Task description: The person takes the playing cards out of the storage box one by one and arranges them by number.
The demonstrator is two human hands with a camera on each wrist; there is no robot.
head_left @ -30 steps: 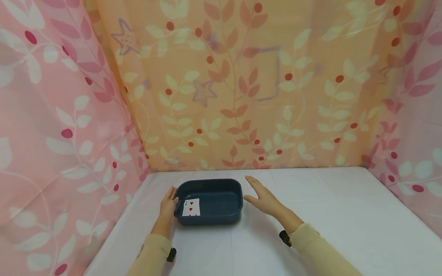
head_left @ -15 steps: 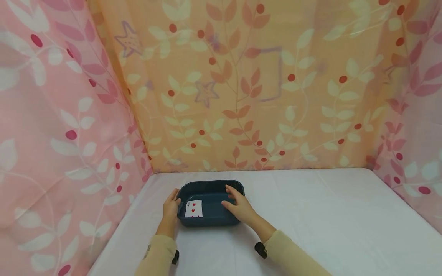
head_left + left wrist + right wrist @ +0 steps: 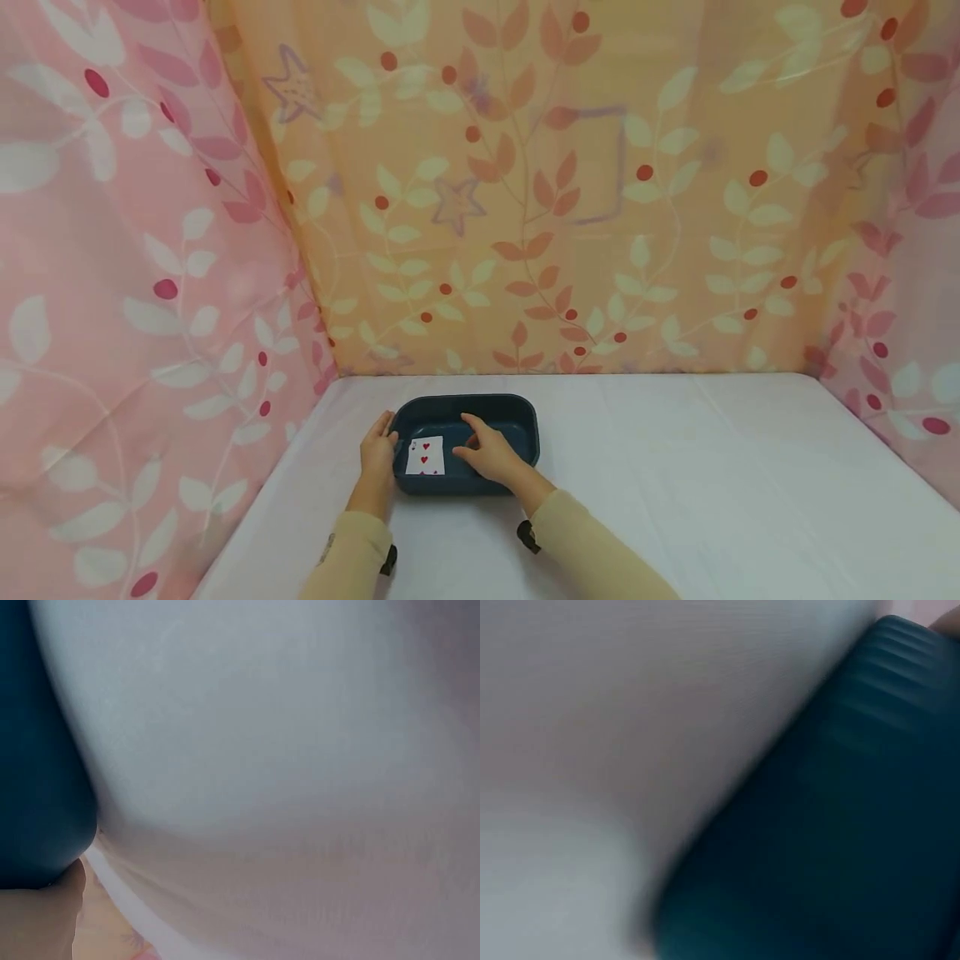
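A dark blue plastic bin (image 3: 457,486) stands on the white-covered table, its front wall also filling much of the right wrist view. Inside it, toward the left, lies a playing card (image 3: 425,457) with red hearts, face up. My left hand (image 3: 377,457) holds the bin's left end, thumb at the rim and fingers along the outer side. Over the bin's inside reaches my right hand (image 3: 491,455), thumb and forefinger spread apart, just right of the card and holding nothing. Its other fingers are hard to make out. The left wrist view shows the bin's side (image 3: 37,750).
White cloth covers the table (image 3: 675,467), stretching away to the right of the bin. An orange patterned curtain (image 3: 525,250) hangs behind, with pink patterned curtains (image 3: 150,333) on both sides. Black wrist straps (image 3: 528,537) show at the sleeves.
My right hand has moved left, from beside the bin to over its inside, near the card. My left hand stays at the bin's left end. The head view has shifted slightly.
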